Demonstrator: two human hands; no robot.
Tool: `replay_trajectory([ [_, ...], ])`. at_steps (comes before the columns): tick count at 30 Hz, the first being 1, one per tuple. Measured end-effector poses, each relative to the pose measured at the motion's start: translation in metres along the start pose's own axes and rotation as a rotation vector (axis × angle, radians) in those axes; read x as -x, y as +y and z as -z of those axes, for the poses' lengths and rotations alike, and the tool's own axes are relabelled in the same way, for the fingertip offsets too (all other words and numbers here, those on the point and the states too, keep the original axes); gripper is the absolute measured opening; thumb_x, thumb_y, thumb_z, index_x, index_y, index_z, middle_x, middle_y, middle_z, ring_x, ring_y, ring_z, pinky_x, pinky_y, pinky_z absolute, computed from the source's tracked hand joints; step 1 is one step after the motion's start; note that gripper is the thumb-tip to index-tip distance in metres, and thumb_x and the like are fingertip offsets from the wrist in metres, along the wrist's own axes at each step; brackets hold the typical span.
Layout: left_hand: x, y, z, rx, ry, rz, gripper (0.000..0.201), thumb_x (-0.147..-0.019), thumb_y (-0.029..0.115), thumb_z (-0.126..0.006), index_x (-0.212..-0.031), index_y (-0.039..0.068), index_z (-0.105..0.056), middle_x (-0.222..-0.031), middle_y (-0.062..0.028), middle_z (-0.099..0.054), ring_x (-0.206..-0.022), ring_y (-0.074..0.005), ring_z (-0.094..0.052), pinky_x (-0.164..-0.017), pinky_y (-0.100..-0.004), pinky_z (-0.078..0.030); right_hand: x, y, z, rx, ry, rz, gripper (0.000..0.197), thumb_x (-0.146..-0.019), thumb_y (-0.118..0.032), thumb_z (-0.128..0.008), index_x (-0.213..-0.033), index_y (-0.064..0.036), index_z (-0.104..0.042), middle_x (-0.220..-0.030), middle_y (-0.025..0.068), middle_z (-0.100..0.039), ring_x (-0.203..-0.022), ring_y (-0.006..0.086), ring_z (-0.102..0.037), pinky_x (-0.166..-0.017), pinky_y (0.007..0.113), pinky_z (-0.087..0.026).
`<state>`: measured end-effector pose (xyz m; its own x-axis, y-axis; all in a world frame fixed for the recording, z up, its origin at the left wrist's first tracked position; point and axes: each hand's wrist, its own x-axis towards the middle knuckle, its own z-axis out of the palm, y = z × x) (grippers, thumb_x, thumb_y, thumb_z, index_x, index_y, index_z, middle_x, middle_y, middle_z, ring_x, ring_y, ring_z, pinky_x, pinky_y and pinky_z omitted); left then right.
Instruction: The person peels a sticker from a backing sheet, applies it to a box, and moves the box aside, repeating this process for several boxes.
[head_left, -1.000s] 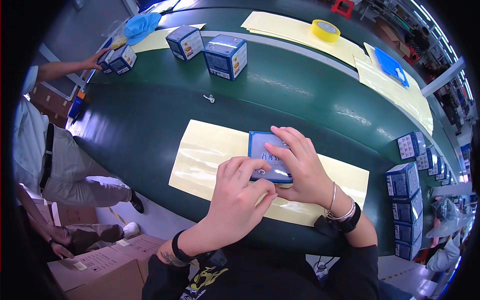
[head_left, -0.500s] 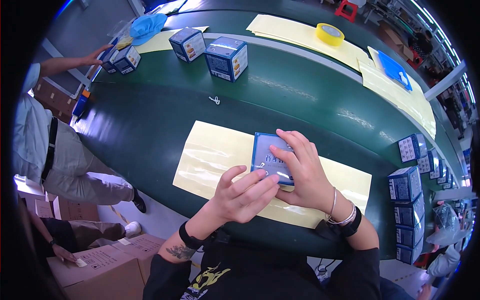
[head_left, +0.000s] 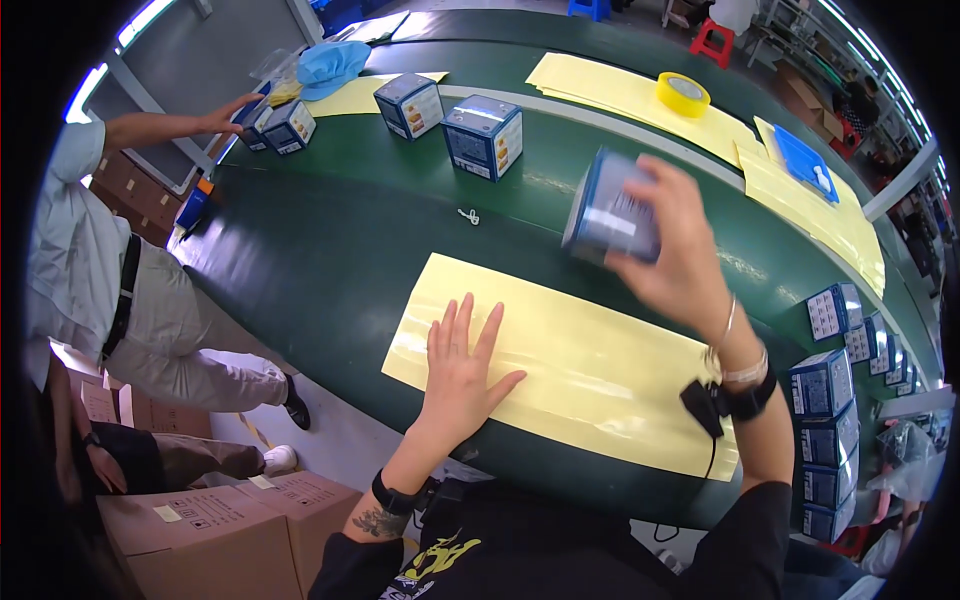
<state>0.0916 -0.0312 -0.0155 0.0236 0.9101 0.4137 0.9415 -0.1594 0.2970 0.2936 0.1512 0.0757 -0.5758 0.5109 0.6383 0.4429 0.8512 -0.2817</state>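
Note:
My right hand grips a blue cube-shaped box and holds it beyond the far edge of a yellow glossy sheet. Box and fingers are a little smeared by motion. On the left part of that sheet lies my left hand, flat with the fingers spread and nothing in it. Two similar blue boxes, one nearer and one farther left, stand on the green bench past the sheet. A small white twisted piece of cord or plastic lies between them and the sheet.
Stacked blue boxes rise at the right, with a row of others behind. Far back lie more yellow sheets, a tape roll and a blue tray. At left a co-worker's hand touches boxes; brown cartons sit below.
The box has left the yellow sheet and moved up and to the right in my right hand. My left hand has let go of it and come down flat on the sheet.

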Motion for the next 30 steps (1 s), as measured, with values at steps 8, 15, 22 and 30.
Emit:
replay_trajectory([
  [8, 0.013, 0.014, -0.004, -0.089, -0.205, 0.142, 0.063, -0.082, 0.044, -0.066, -0.131, 0.008, -0.050, -0.140, -0.0270, -0.036, -0.133, -0.0427, -0.030, -0.110, -0.0517, -0.022, -0.017, 0.119, -0.028, 0.290, -0.080, -0.234, 0.056, -0.068, -0.012, -0.077, -0.117, -0.0052, -0.051, -0.135, 0.0226, -0.042, -0.126, 0.0393, -0.040, -0.106, 0.048, -0.031],
  [15, -0.010, 0.024, 0.006, -0.188, -0.386, 0.215, 0.055, -0.080, 0.039, -0.068, -0.124, 0.006, -0.056, -0.136, -0.0251, -0.042, -0.134, -0.0400, -0.030, -0.110, -0.0517, -0.022, 0.048, -0.027, -0.010, 0.070, -0.395, -0.067, 0.053, -0.074, -0.022, -0.074, -0.121, -0.0067, -0.054, -0.142, 0.0204, -0.036, -0.136, 0.0381, -0.029, -0.110, 0.058, -0.019],
  [22, -0.016, 0.026, -0.038, 0.047, -0.146, -0.227, 0.035, -0.085, 0.021, -0.061, -0.115, 0.003, -0.060, -0.136, -0.0164, -0.047, -0.131, -0.0293, -0.040, -0.109, -0.0453, -0.030, 0.117, -0.047, -0.052, 0.126, -0.515, -0.111, 0.060, -0.080, -0.039, -0.068, -0.124, -0.0009, -0.053, -0.140, 0.0195, -0.039, -0.135, 0.0351, -0.031, -0.110, 0.060, -0.014],
  [30, -0.018, 0.033, -0.056, 0.052, -0.077, -0.193, 0.030, -0.087, 0.020, -0.058, -0.111, 0.003, -0.063, -0.123, -0.0120, -0.060, -0.120, -0.0244, -0.054, -0.103, -0.0433, -0.038, 0.123, -0.042, -0.053, 0.046, -0.469, -0.148, 0.055, -0.079, -0.035, -0.070, -0.119, -0.0006, -0.057, -0.134, 0.0172, -0.047, -0.131, 0.0336, -0.037, -0.109, 0.061, -0.016],
])
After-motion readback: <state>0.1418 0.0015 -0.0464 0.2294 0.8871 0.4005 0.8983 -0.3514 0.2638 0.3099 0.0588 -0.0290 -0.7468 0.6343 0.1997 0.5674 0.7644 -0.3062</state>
